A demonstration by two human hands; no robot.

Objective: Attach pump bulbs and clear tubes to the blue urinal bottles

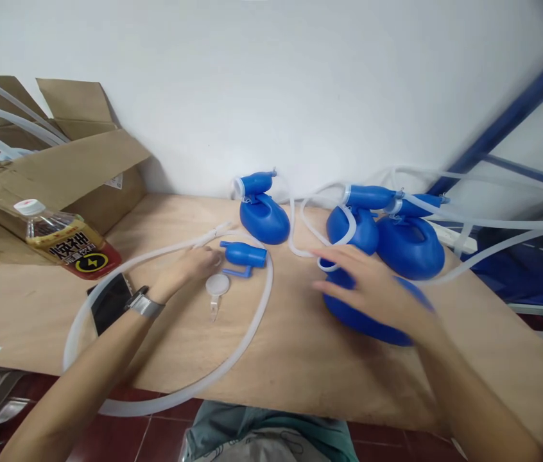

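My left hand [195, 262], with a watch on the wrist, has its fingers drawn together beside a blue bottle-shaped plastic fitting [243, 254]. What they pinch, if anything, is hidden. Just behind the fingers lies the end of a clear hose [247, 346] that loops round the fitting and over the table's front edge. A round translucent cap with a strap [217, 285] lies near the hand. My right hand [372, 285], slightly blurred, hovers with fingers apart over a blue plastic bottle [365, 321] lying on the table. The hand partly hides this bottle and its pale neck ring.
Several blue bottles with fittings and hoses, one of them a blue bottle [264, 221], stand along the wall. At left are an open cardboard box [108, 199], a drink bottle [67, 240] and a dark phone [110, 305]. A blue metal frame [507, 122] rises at right.
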